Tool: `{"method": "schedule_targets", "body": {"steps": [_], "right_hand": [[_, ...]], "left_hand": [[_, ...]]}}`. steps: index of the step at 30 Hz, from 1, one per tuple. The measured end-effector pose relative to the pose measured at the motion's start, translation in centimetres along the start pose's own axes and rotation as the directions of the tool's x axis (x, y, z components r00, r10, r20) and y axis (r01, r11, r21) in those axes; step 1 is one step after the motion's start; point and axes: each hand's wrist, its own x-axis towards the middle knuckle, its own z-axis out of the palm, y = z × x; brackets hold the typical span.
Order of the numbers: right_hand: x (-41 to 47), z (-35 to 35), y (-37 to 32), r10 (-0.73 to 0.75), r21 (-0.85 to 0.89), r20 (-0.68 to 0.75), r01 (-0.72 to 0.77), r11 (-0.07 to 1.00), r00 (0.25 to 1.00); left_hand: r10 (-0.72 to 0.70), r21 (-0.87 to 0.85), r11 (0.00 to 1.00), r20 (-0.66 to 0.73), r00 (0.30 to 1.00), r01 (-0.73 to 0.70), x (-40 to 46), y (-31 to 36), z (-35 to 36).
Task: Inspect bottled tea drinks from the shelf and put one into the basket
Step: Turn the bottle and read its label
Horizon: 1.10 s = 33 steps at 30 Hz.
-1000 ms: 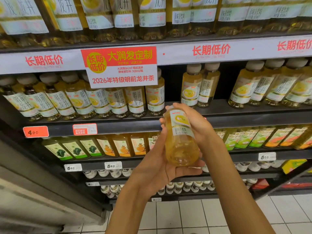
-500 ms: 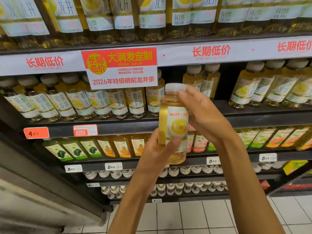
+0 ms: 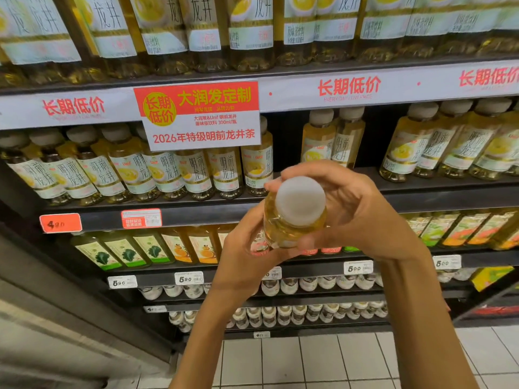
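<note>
**Both hands wrapped round one tea bottle, cap toward me**

Left hand (image 3: 241,256) cups the base from below, fingers curled; right hand (image 3: 356,211) curls round the shoulder. Between them, in front of the shelf (image 3: 196,217), the bottle (image 3: 292,220) tilts its white cap (image 3: 300,200) at my camera. I judge it full, fairly heavy, smooth and possibly slippery, so I'd grip the labelled body. No basket in view.

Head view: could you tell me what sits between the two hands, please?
The tea bottle, cap toward the camera, held between left hand and right hand.
</note>
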Motion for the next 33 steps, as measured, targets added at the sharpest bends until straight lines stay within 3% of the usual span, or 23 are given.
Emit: {"method": "schedule_targets", "body": {"steps": [5,13,17,21,28,33], "right_hand": [[-0.1,-0.2,0.3,0.034,0.031,-0.022,-0.034,0.999,0.999],[0.5,0.4,1.1,0.16,0.25,-0.078,-0.136,0.959,0.984],[0.7,0.5,1.5,0.168,0.272,-0.222,-0.105,0.957,0.96],[1.2,0.6,2.3,0.205,0.252,-0.416,-0.104,0.962,0.886],[1.7,0.6,2.6,0.256,0.362,-0.291,-0.142,0.922,0.922],[1.7,0.5,2.8,0.245,0.353,-0.354,-0.114,0.929,0.902]], "left_hand": [[-0.007,-0.077,0.997,0.063,0.998,0.012,-0.2,0.1,-0.5],[-0.1,-0.137,0.98,0.273,0.957,0.141,-0.9,0.6,-0.9],[-0.216,-0.322,0.909,0.181,0.959,0.266,-1.6,-0.1,-0.3],[-0.306,-0.31,0.895,0.095,0.947,0.32,-1.6,0.1,0.2],[-0.416,-0.481,0.772,0.111,0.903,0.415,-1.5,0.4,1.4],[-0.378,-0.252,0.897,-0.014,0.926,0.362,-0.5,1.2,1.7]]}}
